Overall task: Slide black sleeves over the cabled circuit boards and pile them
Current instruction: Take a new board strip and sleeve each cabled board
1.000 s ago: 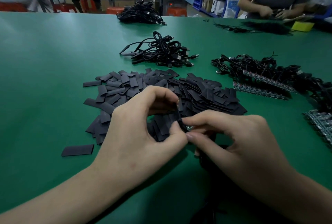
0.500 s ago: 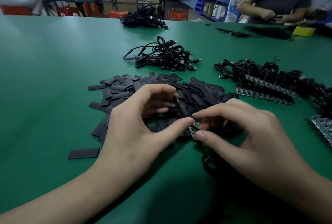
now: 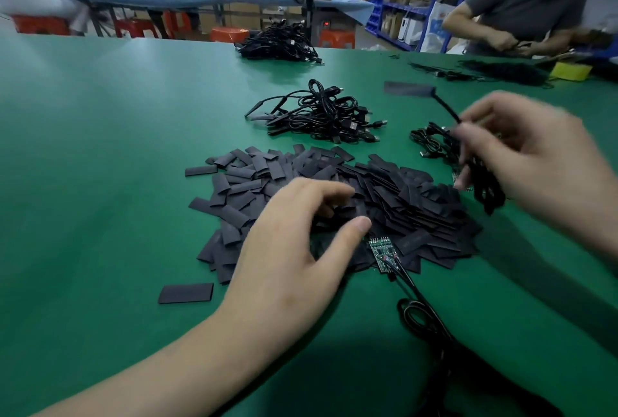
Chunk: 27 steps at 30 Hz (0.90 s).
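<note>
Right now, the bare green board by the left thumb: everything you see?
The bare circuit board is a green rectangle with tiny components and pins along its far end. It lies flat, unsleeved, on the sleeve pile's near edge. A black cable leaves its near end. The left hand's thumb sits close; contact unclear.

Sleeve pile (image 3: 334, 202) on the table (image 3: 100, 149), cables behind.
One cable bundle (image 3: 321, 115) lies just above the pile, another bundle (image 3: 277, 45) at upper centre; a circuit board (image 3: 383, 251) touches the pile's lower edge.
</note>
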Motion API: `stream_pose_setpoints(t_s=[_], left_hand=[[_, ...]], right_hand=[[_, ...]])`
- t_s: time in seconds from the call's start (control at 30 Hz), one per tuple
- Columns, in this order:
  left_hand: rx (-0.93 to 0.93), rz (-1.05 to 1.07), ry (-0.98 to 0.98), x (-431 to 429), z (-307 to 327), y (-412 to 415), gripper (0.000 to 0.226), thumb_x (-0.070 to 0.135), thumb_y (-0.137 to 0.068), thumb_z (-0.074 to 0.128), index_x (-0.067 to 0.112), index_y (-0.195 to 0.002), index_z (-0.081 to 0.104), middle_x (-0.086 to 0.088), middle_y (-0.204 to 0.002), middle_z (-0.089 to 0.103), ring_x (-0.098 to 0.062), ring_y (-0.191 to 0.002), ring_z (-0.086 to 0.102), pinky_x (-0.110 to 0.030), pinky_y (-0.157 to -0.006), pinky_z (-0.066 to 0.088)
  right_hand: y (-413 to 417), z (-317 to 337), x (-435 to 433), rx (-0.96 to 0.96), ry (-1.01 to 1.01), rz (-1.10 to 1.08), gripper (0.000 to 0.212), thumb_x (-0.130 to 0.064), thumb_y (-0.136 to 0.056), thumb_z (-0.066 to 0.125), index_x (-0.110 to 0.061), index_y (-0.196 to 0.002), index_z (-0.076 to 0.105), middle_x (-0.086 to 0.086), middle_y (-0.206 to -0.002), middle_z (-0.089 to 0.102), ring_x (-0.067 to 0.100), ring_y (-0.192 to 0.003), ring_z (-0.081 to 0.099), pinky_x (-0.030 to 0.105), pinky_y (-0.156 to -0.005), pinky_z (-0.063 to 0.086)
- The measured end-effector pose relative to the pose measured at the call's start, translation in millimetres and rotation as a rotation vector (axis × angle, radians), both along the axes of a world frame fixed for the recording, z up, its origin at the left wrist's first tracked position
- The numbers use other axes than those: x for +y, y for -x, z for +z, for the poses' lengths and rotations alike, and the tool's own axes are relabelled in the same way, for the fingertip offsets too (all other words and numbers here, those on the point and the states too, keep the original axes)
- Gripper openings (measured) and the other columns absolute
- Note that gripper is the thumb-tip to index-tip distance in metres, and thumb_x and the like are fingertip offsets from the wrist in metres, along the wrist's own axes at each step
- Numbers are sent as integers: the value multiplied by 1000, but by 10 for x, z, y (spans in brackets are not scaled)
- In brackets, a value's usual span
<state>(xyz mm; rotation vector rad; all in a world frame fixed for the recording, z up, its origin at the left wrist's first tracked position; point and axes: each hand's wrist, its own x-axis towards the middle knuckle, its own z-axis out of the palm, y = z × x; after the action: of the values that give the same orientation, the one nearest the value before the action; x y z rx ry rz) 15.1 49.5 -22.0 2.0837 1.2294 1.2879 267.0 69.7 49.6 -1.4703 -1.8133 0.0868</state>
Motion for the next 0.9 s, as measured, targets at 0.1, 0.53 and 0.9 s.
stream_pose_setpoints(t_s=[0.1,0.53,0.9], left_hand=[[148,-40,-36,-28,23,-13,23,49,-94,55,34,-107,66,20,-100,60,-3,-102,57,-31,-92,48],[501,-109,-95,-109,37,-17,61,85,-81,43,41,-114,68,21,-92,46,-3,-90,42,-24,-79,33],[552,-194,-127,-120,64,-54,48,79,-82,50,39,-98,70,18,-93,53,-6,-95,51,-30,-80,39]], right_hand=[[60,234,549,-145,-28,-35,7,-35,-101,61,-30,-97,65,-5,-78,69,3,-53,67,24,-54,53],[1138,301,2179,-508,181,127,33,-29,-106,51,-17,-132,67,8,-131,66,23,-113,60,25,-87,38],[442,89,-126,-386,411,314,20,-49,-83,63,-34,-87,76,-20,-82,73,-3,-79,66,17,-72,49]])
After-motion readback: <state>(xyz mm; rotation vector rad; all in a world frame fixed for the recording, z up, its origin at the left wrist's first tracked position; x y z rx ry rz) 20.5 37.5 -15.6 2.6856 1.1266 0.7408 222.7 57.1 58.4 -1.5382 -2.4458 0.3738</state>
